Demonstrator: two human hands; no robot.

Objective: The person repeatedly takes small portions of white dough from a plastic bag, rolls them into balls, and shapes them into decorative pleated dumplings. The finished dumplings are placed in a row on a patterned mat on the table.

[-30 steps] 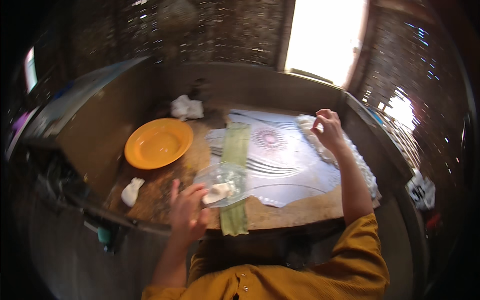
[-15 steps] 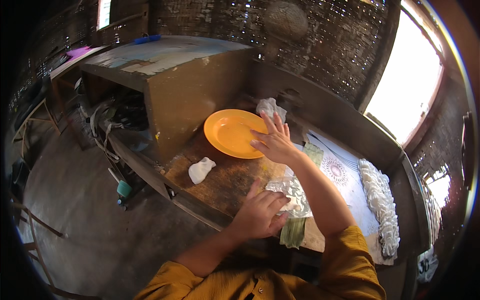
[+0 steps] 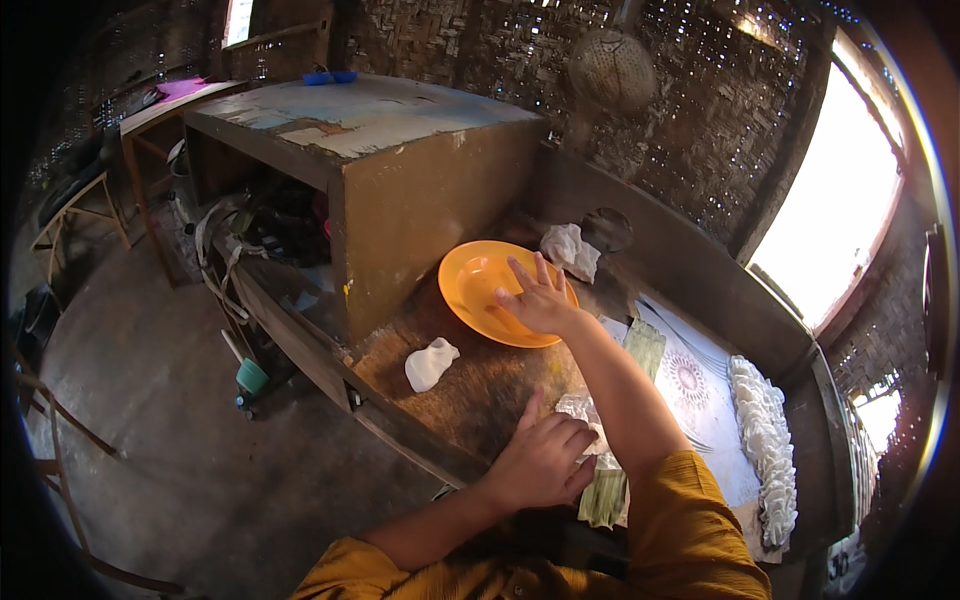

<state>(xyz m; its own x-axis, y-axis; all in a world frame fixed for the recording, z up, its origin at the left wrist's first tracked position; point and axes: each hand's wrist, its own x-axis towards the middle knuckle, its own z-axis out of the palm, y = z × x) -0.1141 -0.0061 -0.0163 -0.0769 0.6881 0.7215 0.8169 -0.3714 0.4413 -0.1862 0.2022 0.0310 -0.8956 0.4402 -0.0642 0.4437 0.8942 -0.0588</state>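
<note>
Reaching across with the right hand [image 3: 540, 300], fingers spread flat, palm down, touching the near rim of the orange plate [image 3: 478, 283]. Sitting on the worn wooden table [image 3: 470, 390], that plate, just in front of the tall painted cabinet [image 3: 420, 190]. Pressing down with the left hand [image 3: 540, 462], fingers curled loosely over a clear plastic bag [image 3: 580, 412] lying on a strip of green leaf [image 3: 640, 350]. Lying near the plate, a small white lump [image 3: 430, 364]; resting beyond it, a crumpled white cloth [image 3: 570, 250].
</note>
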